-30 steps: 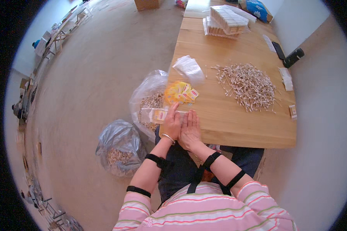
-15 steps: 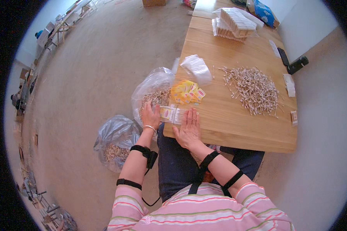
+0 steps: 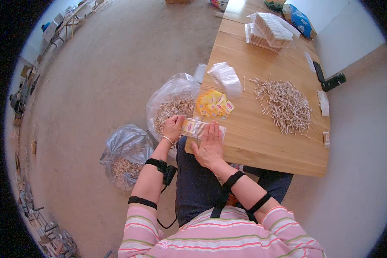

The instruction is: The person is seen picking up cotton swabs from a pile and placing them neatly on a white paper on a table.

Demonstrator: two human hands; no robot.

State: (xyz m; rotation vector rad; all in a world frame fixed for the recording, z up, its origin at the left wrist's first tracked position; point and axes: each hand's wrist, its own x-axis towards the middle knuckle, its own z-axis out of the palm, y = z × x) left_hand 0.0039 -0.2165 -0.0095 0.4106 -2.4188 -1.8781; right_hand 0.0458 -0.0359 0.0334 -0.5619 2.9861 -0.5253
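A clear plastic bag of cotton swabs [image 3: 198,128] with a yellow card inside lies at the table's left edge. My left hand [image 3: 173,127] pinches its left end, just past the edge. My right hand [image 3: 209,148] rests flat on the right part of the bag, fingers stretched out and covering some of it. Just beyond the bag are scattered yellow cards [image 3: 212,102]. Farther back lies a fanned stack of empty clear bags [image 3: 226,79]. A large heap of loose cotton swabs [image 3: 284,106] spreads to the right.
Two plastic sacks of swabs, a nearer grey one [image 3: 127,144] and a clear one [image 3: 161,94], stand left of the wooden table [image 3: 262,152]. Packed bundles of swabs [image 3: 271,32] are stacked at the back. A dark bottle [image 3: 333,82] and a black phone-like object [image 3: 318,71] lie along the right edge.
My left hand has gone from spread fingers to a pinch on the bag's left end. My right hand stays flat on the bag. The whole view has shifted slightly.
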